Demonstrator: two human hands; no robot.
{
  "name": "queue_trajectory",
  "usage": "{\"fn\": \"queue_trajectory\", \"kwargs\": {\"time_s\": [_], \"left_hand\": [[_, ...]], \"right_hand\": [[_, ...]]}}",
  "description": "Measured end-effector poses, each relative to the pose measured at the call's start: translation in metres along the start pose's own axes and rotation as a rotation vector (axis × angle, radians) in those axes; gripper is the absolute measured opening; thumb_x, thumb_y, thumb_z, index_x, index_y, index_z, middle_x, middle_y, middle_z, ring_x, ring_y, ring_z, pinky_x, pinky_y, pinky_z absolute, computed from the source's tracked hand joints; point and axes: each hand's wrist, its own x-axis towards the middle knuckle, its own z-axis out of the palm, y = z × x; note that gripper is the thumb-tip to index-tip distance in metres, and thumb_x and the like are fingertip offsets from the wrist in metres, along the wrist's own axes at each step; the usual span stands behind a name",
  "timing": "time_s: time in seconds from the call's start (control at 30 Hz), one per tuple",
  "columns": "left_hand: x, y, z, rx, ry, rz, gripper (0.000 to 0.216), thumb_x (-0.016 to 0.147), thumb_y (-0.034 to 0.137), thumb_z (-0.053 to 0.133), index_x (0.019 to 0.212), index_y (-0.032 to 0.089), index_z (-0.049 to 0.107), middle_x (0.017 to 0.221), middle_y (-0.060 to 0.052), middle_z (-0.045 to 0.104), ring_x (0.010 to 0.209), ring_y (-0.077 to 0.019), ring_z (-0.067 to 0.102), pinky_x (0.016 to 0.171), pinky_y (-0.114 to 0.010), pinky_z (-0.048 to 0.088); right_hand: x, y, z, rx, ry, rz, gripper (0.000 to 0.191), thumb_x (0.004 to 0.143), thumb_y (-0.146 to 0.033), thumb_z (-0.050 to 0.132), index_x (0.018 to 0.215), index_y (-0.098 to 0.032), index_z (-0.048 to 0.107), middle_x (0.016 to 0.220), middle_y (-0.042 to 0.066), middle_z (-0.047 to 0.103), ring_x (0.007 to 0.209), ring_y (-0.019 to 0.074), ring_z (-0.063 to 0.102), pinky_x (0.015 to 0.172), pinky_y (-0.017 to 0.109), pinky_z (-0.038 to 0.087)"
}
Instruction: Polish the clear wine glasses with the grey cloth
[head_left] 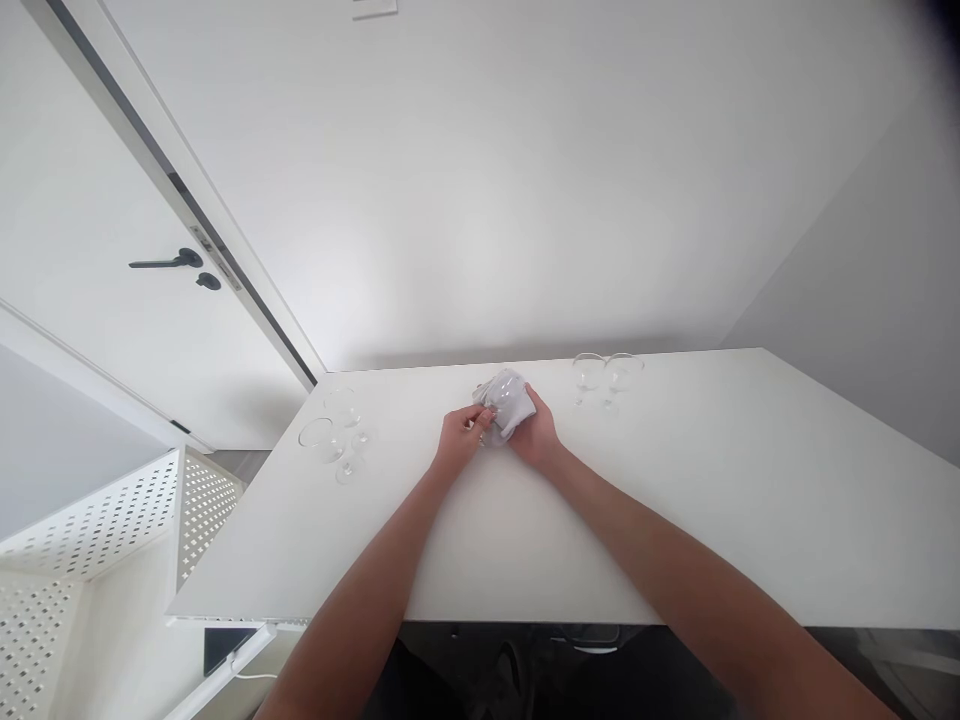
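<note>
A clear stemmed wine glass (512, 388) lies tilted between my hands, above the middle of the table. My left hand (463, 432) pinches it near the stem, its base toward me. Around the bowl my right hand (535, 430) holds a light grey cloth (520, 408), pressing it against the glass from the right. The right fingers are partly hidden behind cloth and glass.
Two wine glasses stand on the left of the white table (495, 560), one a front glass (321, 440), one a rear glass (343, 408). Another pair of glasses (621, 375) stands at the back right near the wall. A white perforated panel (206, 510) adjoins the left edge.
</note>
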Motion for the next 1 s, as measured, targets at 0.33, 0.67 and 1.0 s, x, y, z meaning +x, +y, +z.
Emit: {"fn": "queue_trajectory", "kwargs": {"time_s": [0.33,0.67,1.0], "left_hand": [[0.001,0.001,-0.001,-0.284,-0.251,-0.115,0.052,0.089,0.065,0.058,0.079,0.015,0.069,0.067,0.0,0.049,0.064,-0.0116,0.044,0.061,-0.026,0.038],[0.002,-0.003,-0.002,-0.275,-0.205,-0.116,0.049,0.091,0.062,0.059,0.079,0.016,0.07,0.068,-0.001,0.052,0.065,-0.012,0.044,0.061,-0.027,0.036],[0.003,-0.002,-0.003,-0.153,-0.056,-0.086,0.036,0.079,0.055,0.076,0.089,0.02,0.076,0.084,-0.005,0.07,0.074,-0.0163,0.056,0.068,-0.03,0.043]], "right_hand": [[0.003,-0.012,-0.002,0.007,0.032,-0.169,0.047,0.096,-0.058,0.046,0.122,-0.026,0.067,0.121,0.008,0.073,0.114,0.0328,0.066,0.089,0.051,0.057],[0.006,-0.014,-0.004,0.008,0.022,-0.119,0.049,0.097,-0.059,0.044,0.122,-0.023,0.067,0.118,0.01,0.074,0.112,0.0323,0.067,0.089,0.048,0.057],[0.003,-0.014,0.0,-0.065,0.021,-0.125,0.051,0.095,-0.062,0.049,0.124,-0.024,0.068,0.115,0.01,0.074,0.116,0.0328,0.065,0.09,0.045,0.055]]}}
